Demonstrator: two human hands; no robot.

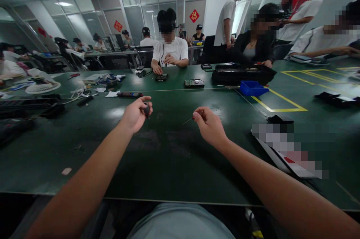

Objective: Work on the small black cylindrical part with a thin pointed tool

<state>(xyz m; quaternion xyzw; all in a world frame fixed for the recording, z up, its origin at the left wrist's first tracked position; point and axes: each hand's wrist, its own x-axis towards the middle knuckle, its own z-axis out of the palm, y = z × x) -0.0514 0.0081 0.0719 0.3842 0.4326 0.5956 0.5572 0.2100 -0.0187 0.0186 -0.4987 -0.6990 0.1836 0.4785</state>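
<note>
My left hand is raised over the green table, its fingers curled round a small dark rounded object whose kind I cannot make out. To the right, my right hand is closed on a thin screwdriver. Its slim metal shaft points left and down, with a bit of red at the fingertips; the rest of the handle is hidden in the hand. The two hands are apart. Just beyond the left hand lies a dark, long-bodied tool beside some white paper scraps.
Across the green table, a person in white handles a dark device. A hard drive, a long black casing and a blue scoop-shaped tray lie ahead. Cables are at left, a white packet at right.
</note>
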